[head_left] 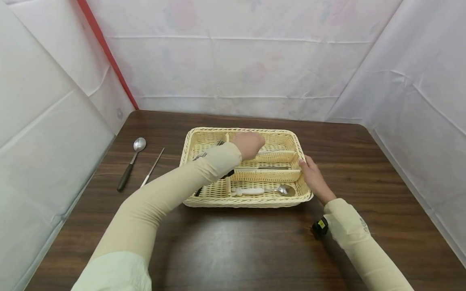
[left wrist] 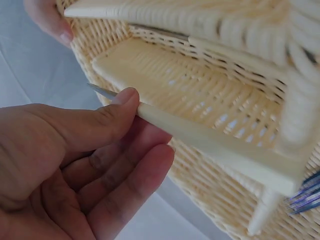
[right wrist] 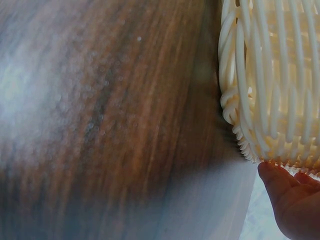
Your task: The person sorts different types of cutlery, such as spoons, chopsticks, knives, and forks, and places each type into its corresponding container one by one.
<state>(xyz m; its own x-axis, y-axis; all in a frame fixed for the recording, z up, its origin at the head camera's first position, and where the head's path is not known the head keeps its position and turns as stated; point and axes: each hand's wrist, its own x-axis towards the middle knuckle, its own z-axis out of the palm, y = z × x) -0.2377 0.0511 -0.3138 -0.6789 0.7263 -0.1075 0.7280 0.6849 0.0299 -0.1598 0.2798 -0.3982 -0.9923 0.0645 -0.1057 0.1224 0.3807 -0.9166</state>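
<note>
My left hand [head_left: 249,144] is over the back part of a cream wicker basket [head_left: 247,202]. In the left wrist view, its thumb and fingers pinch a chopstick [left wrist: 215,145] with a pale handle and a metal end. Beside the left hand in that view is a divider and a slot of the basket. My right hand [head_left: 314,174] grips the basket's right end at the rim. Another pale-and-metal chopstick [head_left: 273,168] lies in the middle slot. A white-handled spoon [head_left: 255,191] lies in the front slot. Forks [head_left: 199,156] sit in the left compartment, partly hidden by the left sleeve.
On the dark wooden table [head_left: 218,250], left of the basket, lie a black-handled spoon [head_left: 134,157] and a thin white-handled chopstick [head_left: 154,165], partly covered by the left arm. White cloth walls [head_left: 236,72] stand behind the table and at both sides.
</note>
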